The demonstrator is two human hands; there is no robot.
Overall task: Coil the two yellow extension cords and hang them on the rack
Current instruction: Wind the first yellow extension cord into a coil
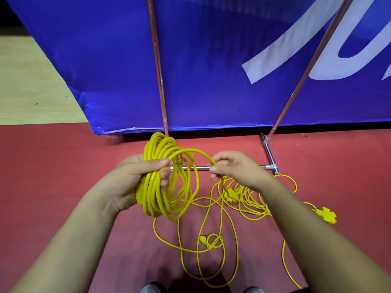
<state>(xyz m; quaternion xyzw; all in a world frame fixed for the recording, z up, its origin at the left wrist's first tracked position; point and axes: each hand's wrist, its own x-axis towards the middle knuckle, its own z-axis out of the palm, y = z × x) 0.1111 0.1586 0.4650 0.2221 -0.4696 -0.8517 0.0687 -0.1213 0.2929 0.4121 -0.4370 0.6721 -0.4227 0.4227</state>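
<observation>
Gripped in the left hand, fingers and thumb curled around it: a thick coil of yellow extension cord. Pinched by the right hand, thumb against fingertips: the coil's next loop. Sprawled below on the red floor: a loose yellow cord tangle with a cross-shaped yellow socket, beside the chrome tube rack. Hung behind: a blue fabric banner, its white lettering cropped and unreadable.

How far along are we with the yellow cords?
Done: several loops sit in the yellow cord coil gripped by the left hand. In hand: the right hand pinches the next loop. Left: loose yellow cord on the red floor, including a flat multi-outlet end; nothing hangs on the visible chrome rack tubes.
</observation>
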